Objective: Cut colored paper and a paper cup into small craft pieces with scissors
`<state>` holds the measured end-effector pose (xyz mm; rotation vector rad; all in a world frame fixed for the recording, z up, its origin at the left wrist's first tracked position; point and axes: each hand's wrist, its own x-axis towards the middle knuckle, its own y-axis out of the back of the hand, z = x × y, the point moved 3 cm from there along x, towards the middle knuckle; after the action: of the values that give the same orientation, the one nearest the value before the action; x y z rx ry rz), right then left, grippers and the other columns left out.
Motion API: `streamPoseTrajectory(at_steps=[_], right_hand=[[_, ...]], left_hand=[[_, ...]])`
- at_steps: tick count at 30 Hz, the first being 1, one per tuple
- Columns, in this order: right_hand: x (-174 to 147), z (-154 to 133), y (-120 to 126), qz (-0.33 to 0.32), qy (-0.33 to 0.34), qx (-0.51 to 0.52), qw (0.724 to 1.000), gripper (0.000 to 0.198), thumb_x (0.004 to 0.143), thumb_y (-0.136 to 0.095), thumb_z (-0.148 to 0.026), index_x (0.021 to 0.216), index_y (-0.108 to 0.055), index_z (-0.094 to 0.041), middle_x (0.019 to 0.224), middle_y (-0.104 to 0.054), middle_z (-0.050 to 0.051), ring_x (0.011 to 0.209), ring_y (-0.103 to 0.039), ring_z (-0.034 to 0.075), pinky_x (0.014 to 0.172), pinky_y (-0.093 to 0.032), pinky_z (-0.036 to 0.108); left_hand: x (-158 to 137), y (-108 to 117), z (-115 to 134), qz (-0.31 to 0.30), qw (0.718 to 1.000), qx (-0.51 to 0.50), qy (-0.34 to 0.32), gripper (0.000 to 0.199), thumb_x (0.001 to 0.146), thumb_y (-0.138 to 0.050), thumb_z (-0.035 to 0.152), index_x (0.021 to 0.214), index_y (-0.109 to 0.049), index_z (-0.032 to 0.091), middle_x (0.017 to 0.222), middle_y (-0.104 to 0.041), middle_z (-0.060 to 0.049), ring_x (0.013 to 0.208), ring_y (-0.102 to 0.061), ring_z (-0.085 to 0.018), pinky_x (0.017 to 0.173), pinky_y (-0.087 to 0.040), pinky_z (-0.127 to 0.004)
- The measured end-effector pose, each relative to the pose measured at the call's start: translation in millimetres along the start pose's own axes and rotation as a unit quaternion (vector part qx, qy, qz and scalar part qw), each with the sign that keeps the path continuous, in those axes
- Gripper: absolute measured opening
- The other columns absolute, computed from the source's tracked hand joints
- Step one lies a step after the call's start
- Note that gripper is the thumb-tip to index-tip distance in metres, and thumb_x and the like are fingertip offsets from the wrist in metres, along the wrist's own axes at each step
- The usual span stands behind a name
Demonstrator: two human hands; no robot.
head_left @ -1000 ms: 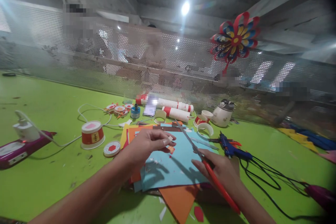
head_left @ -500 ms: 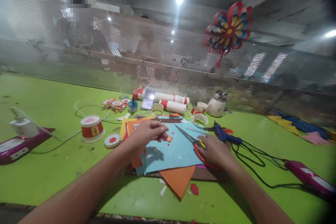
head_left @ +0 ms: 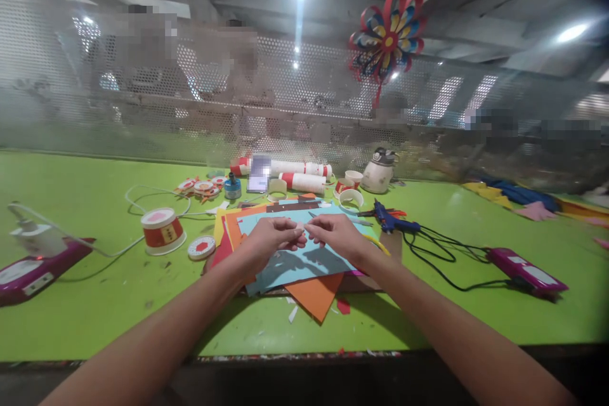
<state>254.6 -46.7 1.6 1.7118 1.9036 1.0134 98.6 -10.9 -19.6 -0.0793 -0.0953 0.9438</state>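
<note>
Over a light blue paper sheet (head_left: 297, 271), my left hand (head_left: 273, 238) and my right hand (head_left: 337, 233) meet with fingertips pinched. A tiny whitish piece (head_left: 300, 228) shows between them, its left side in my left fingers. What it is exactly is too small to make out. My right fingers close at its right side. Scissors with a yellow-edged handle (head_left: 379, 245) lie on the paper, mostly hidden behind my right hand. Orange paper (head_left: 318, 297) sticks out below the blue sheet, with a red hexagonal scrap (head_left: 343, 307) beside it.
A blue glue gun (head_left: 391, 221) lies at right, its cord near a purple power strip (head_left: 526, 271). A red-white paper cup (head_left: 162, 231) and a round white piece with red hexagon (head_left: 202, 247) are left. Behind stand a phone (head_left: 259, 176), paper tubes (head_left: 303, 183) and a bottle (head_left: 379, 172).
My right hand has let go of the scissors and moved left to meet my left fingertips. The scissors stay on the paper. The camera view has shifted slightly.
</note>
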Motion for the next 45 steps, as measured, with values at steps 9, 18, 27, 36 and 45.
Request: streamPoseTrajectory(at_steps=[9,18,27,36,45], right_hand=[[9.0,10.7,-14.5,0.04,0.002,0.118,0.992,0.019,0.091,-0.057,-0.027,0.104,-0.062,-0.015,0.102,-0.066,0.004,0.083,-0.065,0.017,0.072,-0.055,0.035],[6.9,21.2,-14.2,0.032,-0.017,0.222,0.974,0.019,0.091,-0.057,-0.028,0.104,-0.061,-0.014,0.098,-0.066,0.004,0.078,-0.066,0.015,0.068,-0.055,0.034],[1.9,22.3,-19.7,0.045,-0.029,0.303,0.951,0.016,0.09,-0.058,-0.027,0.099,-0.062,-0.013,0.093,-0.066,0.002,0.073,-0.065,0.014,0.065,-0.054,0.031],[-2.4,22.4,-13.6,0.061,-0.044,0.373,0.925,0.022,0.093,-0.053,-0.033,0.094,-0.062,-0.013,0.081,-0.065,0.0,0.063,-0.062,0.011,0.058,-0.053,0.028],[-10.7,5.0,-10.8,0.057,0.007,0.202,0.978,0.015,0.09,-0.058,-0.027,0.095,-0.063,-0.014,0.089,-0.066,0.001,0.075,-0.065,0.015,0.069,-0.053,0.033]], left_hand=[[-4.9,-4.5,2.2,-0.014,0.998,-0.044,0.039,0.017,0.063,-0.075,0.02,0.073,-0.067,0.009,0.071,-0.071,-0.01,0.066,-0.063,-0.016,0.071,-0.048,-0.03],[-1.7,0.1,-2.3,-0.025,0.991,-0.106,0.077,0.023,0.073,-0.052,0.024,0.08,-0.067,0.007,0.076,-0.072,-0.015,0.074,-0.068,-0.024,0.074,-0.051,-0.038],[-5.4,-13.3,3.2,-0.001,0.999,-0.013,0.034,0.023,0.071,-0.072,0.032,0.076,-0.066,0.01,0.071,-0.07,-0.008,0.063,-0.062,-0.015,0.066,-0.049,-0.03],[-4.4,-6.7,1.5,0.013,0.996,-0.066,0.054,0.019,0.07,-0.073,0.026,0.075,-0.064,0.01,0.077,-0.072,-0.011,0.063,-0.064,-0.014,0.064,-0.048,-0.026],[-6.6,-14.1,4.0,-0.006,1.0,0.005,0.031,0.021,0.071,-0.07,0.031,0.073,-0.064,0.012,0.066,-0.069,-0.006,0.059,-0.06,-0.013,0.061,-0.046,-0.026]])
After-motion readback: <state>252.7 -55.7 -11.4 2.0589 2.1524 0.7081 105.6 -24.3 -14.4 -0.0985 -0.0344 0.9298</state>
